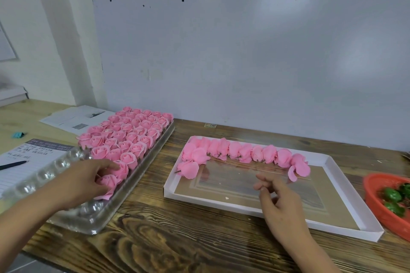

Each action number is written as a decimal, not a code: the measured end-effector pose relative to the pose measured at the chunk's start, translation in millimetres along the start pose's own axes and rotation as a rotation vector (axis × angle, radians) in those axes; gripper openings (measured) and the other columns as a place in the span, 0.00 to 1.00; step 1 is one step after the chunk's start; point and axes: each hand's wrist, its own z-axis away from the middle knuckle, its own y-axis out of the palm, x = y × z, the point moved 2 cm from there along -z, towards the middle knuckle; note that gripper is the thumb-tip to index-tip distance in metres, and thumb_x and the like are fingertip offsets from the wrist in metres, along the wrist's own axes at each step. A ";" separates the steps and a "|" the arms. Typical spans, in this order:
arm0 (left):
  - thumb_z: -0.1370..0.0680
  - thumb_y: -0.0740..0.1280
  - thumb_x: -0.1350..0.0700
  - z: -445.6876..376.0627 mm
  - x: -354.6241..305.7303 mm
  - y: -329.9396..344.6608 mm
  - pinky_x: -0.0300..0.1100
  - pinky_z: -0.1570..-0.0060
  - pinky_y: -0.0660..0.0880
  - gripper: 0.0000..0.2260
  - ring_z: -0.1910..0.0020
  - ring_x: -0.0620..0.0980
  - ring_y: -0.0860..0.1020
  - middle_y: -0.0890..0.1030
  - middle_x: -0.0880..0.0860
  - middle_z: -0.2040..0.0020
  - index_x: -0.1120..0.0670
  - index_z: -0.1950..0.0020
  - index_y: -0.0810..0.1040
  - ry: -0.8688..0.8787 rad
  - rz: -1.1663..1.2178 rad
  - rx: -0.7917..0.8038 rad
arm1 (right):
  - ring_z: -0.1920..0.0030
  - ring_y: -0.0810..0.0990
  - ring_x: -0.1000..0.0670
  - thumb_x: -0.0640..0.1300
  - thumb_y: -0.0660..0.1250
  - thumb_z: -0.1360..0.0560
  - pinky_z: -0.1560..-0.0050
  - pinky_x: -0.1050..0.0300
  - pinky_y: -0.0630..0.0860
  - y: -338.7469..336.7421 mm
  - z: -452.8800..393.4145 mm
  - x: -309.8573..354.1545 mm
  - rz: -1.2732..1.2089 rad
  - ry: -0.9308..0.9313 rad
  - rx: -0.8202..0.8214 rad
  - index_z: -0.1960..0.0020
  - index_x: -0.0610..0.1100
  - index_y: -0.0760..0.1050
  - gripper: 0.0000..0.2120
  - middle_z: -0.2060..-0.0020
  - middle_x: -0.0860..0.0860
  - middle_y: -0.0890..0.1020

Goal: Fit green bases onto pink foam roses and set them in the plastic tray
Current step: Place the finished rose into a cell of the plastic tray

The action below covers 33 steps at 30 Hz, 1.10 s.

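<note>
A clear plastic tray point(93, 219) at the left holds several rows of pink foam roses point(131, 135). My left hand point(86, 182) grips a pink rose point(108, 182) in the tray's nearest filled row, fingers curled over it. A white cardboard box lid point(346, 226) in the middle holds a row of loose pink roses point(246, 153) lying on their sides. My right hand point(275, 197) hovers over the lid with loosely curled fingers, holding nothing. Green bases point(393, 195) lie in a red basket point(377, 206) at the right edge.
Papers point(73, 119) and a lined notepad point(26, 162) with a black pen point(13, 164) lie on the left of the wooden table point(188, 246). A small teal clip point(18, 135) sits further left. A white board point(244, 62) leans against the wall behind.
</note>
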 end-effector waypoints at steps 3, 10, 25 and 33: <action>0.28 0.75 0.64 -2.1 -2.2 -0.3 0.33 0.66 0.78 0.23 0.66 0.39 0.81 0.82 0.48 0.50 0.47 0.36 0.78 -0.006 0.002 0.013 | 0.56 0.79 0.58 0.34 0.64 0.24 0.61 0.74 0.70 -0.8 -0.1 0.2 0.001 0.001 -0.003 0.47 0.64 0.72 0.22 0.54 0.67 0.80; 0.28 0.74 0.67 -3.8 -2.6 0.5 0.31 0.65 0.76 0.25 0.62 0.38 0.80 0.81 0.46 0.45 0.44 0.38 0.77 -0.060 0.095 0.039 | 0.55 0.79 0.58 0.34 0.64 0.23 0.59 0.73 0.71 -0.8 0.2 0.9 0.009 -0.006 -0.008 0.47 0.64 0.72 0.22 0.54 0.67 0.80; 0.26 0.75 0.57 8.9 -16.4 -8.5 0.26 0.66 0.74 0.21 0.62 0.30 0.79 0.78 0.38 0.47 0.40 0.38 0.75 0.073 -0.063 0.084 | 0.58 0.79 0.56 0.34 0.64 0.23 0.61 0.72 0.71 -1.4 0.4 3.1 0.006 -0.004 -0.008 0.48 0.63 0.73 0.22 0.55 0.66 0.81; 0.23 0.71 0.55 17.5 -101.1 14.7 0.26 0.58 0.71 0.11 0.57 0.28 0.78 0.81 0.30 0.59 0.37 0.52 0.82 0.336 0.114 -0.256 | 0.56 0.79 0.61 0.34 0.64 0.24 0.60 0.75 0.69 0.1 0.4 1.9 0.024 0.007 0.009 0.49 0.63 0.74 0.21 0.58 0.65 0.82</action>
